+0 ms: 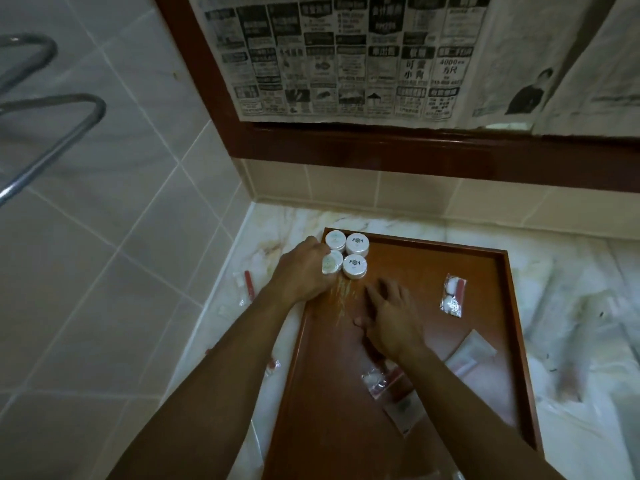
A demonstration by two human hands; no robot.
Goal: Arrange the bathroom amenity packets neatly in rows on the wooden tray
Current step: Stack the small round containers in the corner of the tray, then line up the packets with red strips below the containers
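Marble counter (571, 271) fills the lower right of the frame, meeting grey wall tiles (104, 202) at left and a brown-framed mirror (346, 147) at top that is covered with newspaper (346, 57). A chrome rail (52, 133) shows at the upper left. On the counter lies the wooden tray (512, 306), running from centre frame to the bottom edge. In its upper left corner stand four round white packets (346, 258) in a two-by-two block, touching one another. The left hand (301, 275) is at the block's left side, its fingers curled against the lower-left round packet; whether they clamp it I cannot tell. The right hand (391, 317) hovers or rests over the tray's middle, fingers straight and slightly apart, holding nothing. A clear sachet (453, 295) with white and red contents lies on the tray right of centre. More sachets (464, 351) lie lower right on the tray, partly under the right forearm. Another sachet (244, 282) lies on the counter left of the tray.
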